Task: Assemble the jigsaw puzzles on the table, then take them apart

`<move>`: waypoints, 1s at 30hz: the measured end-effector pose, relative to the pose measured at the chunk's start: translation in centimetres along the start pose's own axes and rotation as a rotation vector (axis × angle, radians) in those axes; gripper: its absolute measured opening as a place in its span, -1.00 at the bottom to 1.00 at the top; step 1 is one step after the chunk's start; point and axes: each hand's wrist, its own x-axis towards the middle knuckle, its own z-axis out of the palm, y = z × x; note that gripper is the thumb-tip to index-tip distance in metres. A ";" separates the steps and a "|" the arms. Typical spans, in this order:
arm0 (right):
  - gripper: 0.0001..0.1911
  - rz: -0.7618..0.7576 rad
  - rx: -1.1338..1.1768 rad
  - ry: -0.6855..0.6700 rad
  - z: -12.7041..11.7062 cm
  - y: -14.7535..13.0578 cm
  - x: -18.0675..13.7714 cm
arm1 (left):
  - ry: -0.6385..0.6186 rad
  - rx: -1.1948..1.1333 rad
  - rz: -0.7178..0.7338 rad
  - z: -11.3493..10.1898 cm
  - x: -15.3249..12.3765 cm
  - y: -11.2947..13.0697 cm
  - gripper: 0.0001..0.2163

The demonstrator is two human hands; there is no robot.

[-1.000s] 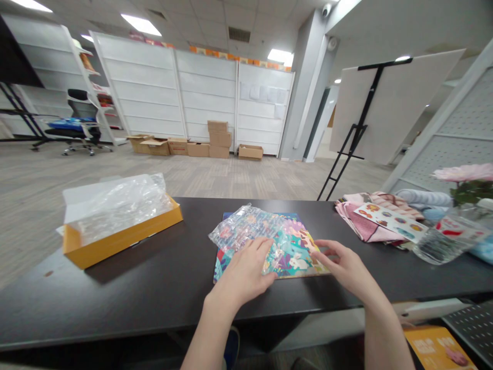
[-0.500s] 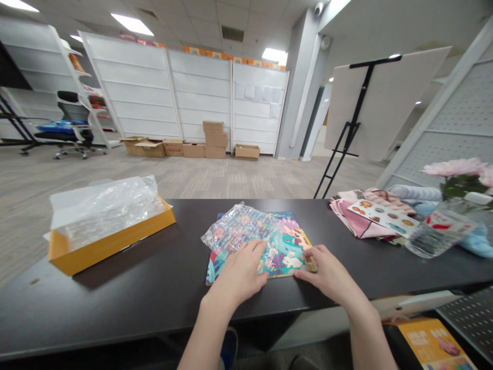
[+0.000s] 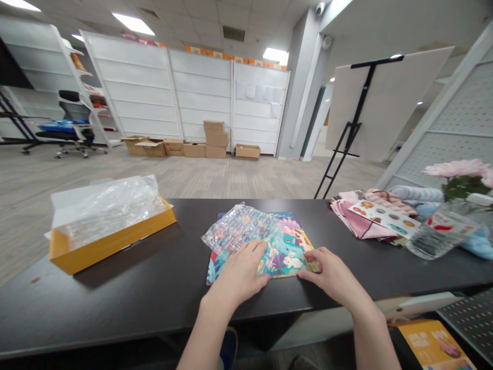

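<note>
A colourful cartoon picture board (image 3: 290,246), with a white rabbit and plants printed on it, lies flat on the black table. Crumpled clear bubble wrap (image 3: 239,226) covers its upper left part. My left hand (image 3: 246,264) rests on the wrap and the board, fingers stretched out and thumb apart. At the board's lower right corner is my right hand (image 3: 327,270), fingers on top and thumb at the front edge, pinching around the corner. A small patch of the print shows between them; whether it is a loose piece I cannot tell.
An open yellow box (image 3: 123,246) holding clear plastic wrap (image 3: 115,210) stands left on the table (image 3: 154,293). Pink cloths (image 3: 350,216), a sticker sheet (image 3: 385,216) and a clear bottle (image 3: 435,234) lie right. Another yellow box (image 3: 435,344) sits below the table edge.
My right hand has shifted slightly to the right at the board's corner, and the patch of print between its fingers appears to move along. My left hand stays in place.
</note>
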 end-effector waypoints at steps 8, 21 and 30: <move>-0.68 -0.040 0.074 -0.016 -0.6 0.0 0.0 | 0.008 -0.013 0.016 0.1 0.0 -0.1 -0.41; -0.63 -0.017 0.355 0.025 -1.1 -0.4 0.0 | 0.023 -0.046 0.021 0.0 -0.1 -0.2 -0.44; -0.62 -0.054 0.588 0.104 0.8 -3.5 0.6 | 0.239 -0.124 0.102 -0.3 0.3 0.0 -0.61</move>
